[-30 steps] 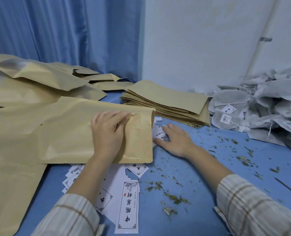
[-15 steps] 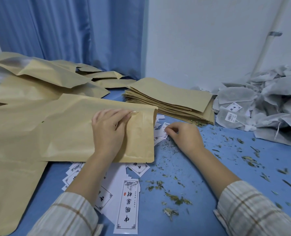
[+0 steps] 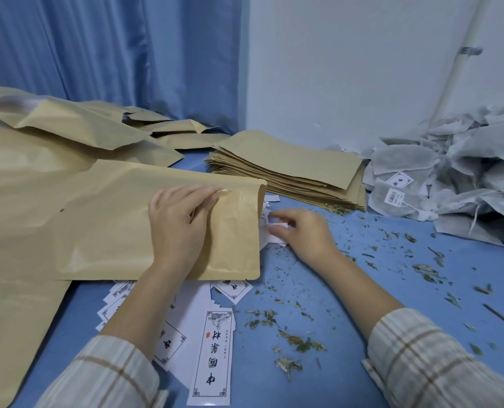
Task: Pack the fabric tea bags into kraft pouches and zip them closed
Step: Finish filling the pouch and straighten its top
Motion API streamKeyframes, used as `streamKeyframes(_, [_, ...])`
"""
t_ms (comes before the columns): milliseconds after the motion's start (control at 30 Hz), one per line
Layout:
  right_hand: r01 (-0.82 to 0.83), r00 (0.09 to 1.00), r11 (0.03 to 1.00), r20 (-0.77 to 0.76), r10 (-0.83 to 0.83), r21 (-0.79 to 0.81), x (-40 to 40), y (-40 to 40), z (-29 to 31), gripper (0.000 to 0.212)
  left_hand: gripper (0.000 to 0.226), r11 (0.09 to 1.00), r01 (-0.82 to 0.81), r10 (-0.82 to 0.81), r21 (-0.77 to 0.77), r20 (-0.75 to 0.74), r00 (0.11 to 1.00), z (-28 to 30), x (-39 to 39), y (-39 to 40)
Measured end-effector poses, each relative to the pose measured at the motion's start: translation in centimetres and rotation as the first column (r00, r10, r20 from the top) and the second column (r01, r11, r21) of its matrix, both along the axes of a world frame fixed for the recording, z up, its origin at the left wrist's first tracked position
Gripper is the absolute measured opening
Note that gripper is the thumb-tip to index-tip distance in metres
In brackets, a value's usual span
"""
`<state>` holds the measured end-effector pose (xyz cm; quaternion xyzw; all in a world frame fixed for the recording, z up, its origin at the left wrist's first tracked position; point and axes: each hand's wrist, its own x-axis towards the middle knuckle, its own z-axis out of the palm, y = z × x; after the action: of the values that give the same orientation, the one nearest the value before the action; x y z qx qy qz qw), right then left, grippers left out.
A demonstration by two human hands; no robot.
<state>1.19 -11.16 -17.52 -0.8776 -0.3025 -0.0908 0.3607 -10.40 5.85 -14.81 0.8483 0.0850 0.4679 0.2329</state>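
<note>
Two hands at work on the blue table (image 3: 348,334). Left hand (image 3: 180,225) rests on the filled kraft pouch (image 3: 121,225), fingers curled at its mouth edge, apparently pinching the top layer by the zip. Right hand (image 3: 301,231) pinches a small white label (image 3: 277,232) just beside the pouch mouth. Fabric tea bags (image 3: 439,178) heaped far right; flat empty pouches (image 3: 289,169) stacked behind. Judgement: label goes in before sealing. Hold the mouth open, slide the card flat, then press the zip end to end. Loose leaf bits (image 3: 298,343) could foul the track.
</note>
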Motion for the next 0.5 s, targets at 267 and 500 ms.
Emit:
streamKeyframes(267, [0.237,0.814,0.814,-0.566,0.131,0.530,1.1,-3.9,2.2,0.015,0.017,1.000,0.002,-0.003,-0.021,-0.017,1.000,0.2,0.0,-0.2])
streamKeyframes(500, [0.048,0.820,0.824,-0.493,0.291,0.565,-1.6,1.1,3.0,0.022,0.015,0.991,0.135,-0.135,0.001,0.047,0.990,0.5,0.0,-2.4])
